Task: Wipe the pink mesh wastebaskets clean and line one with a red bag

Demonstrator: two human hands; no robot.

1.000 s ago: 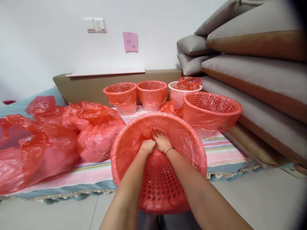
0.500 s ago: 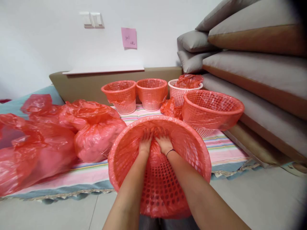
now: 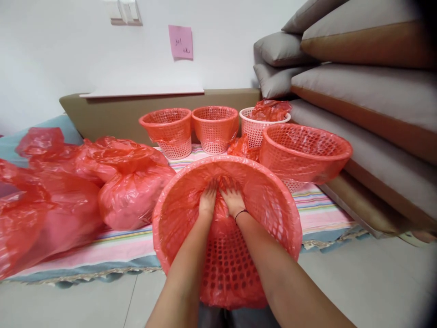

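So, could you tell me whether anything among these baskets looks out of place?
The white basket at the back has its red bag bunched on top, not spread over the rim like the lined basket next to it. Another crumpled bag lies loose on the striped cloth beside it.

We press our left hand (image 3: 207, 203) and right hand (image 3: 232, 202) flat on the red liner (image 3: 186, 200) inside the near basket (image 3: 290, 218); bags (image 3: 133, 191) lie left.

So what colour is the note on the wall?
Pink, with dark handwriting; the note shows best in the head view.
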